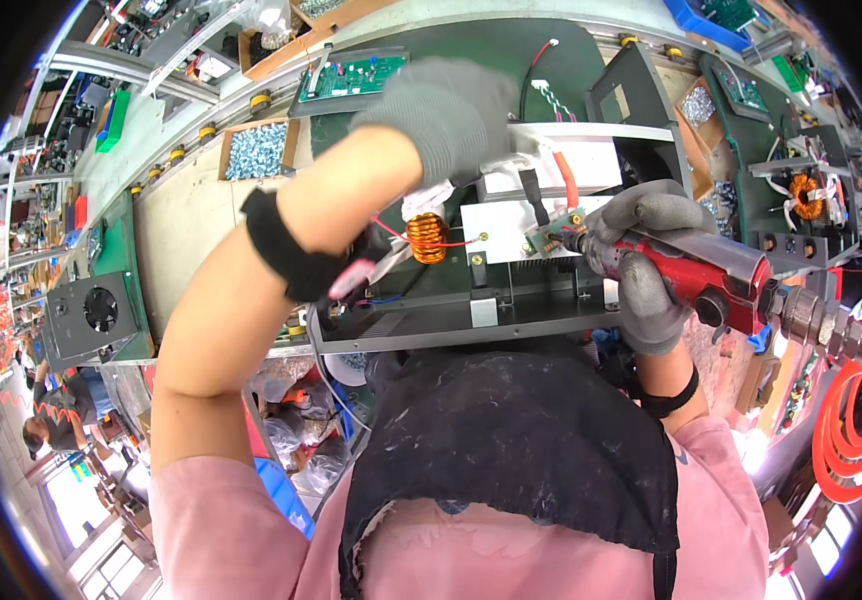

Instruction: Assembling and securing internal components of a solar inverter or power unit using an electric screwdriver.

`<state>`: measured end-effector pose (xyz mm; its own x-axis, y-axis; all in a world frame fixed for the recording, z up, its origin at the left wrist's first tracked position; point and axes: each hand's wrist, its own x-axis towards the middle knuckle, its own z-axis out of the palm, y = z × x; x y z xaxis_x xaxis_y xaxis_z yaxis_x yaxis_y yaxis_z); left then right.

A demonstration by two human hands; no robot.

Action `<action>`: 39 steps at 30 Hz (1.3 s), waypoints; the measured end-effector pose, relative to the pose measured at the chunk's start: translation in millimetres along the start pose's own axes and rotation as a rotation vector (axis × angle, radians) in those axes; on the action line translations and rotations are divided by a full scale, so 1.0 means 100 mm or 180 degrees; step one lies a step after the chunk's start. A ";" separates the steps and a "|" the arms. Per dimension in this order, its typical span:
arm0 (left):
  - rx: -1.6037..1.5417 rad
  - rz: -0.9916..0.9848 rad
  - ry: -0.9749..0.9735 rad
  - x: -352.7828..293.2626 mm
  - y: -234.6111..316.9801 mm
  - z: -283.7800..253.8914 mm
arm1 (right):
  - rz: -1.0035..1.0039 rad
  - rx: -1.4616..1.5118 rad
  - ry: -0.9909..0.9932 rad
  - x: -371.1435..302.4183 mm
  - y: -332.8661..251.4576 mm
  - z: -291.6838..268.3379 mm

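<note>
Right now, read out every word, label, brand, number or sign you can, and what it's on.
No words or numbers are readable.
Green circuit board: any print is too small.
Red power tool in the right hand: no legible lettering.
Pink shirt: small dark mark, unclear.

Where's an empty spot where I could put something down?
The pale bench top has a bare patch between the box of metal bits and the left forearm. A bare strip of green mat shows past the left hand, between the circuit board and the red wire. Around the dark case it's crowded: copper coil, red tool, right hand.
</note>
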<state>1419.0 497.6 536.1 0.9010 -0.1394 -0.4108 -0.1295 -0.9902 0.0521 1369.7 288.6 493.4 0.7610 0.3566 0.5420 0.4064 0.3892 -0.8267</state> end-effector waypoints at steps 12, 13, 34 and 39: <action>-0.0454 0.0531 0.0138 0.38 0.17 0.48 | 0.0223 0.0137 -0.0058 0.05 -0.02 -0.01; -0.0208 0.0673 0.0453 0.39 0.22 0.49 | 0.0129 -0.0175 -0.0138 0.07 -0.02 -0.02; -0.1010 0.1839 0.1040 0.11 -0.13 0.85 | 0.0371 -0.1174 -0.0588 0.27 -0.01 0.37; -0.1108 0.1831 0.1150 0.08 -0.20 0.88 | 0.0278 -0.0757 -0.0573 0.27 0.06 0.46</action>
<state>1391.9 517.2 451.5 0.8182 -0.5681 0.0882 -0.5355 -0.6974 0.4763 1368.8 339.8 510.0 0.7050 0.5330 0.4679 0.4665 0.1484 -0.8720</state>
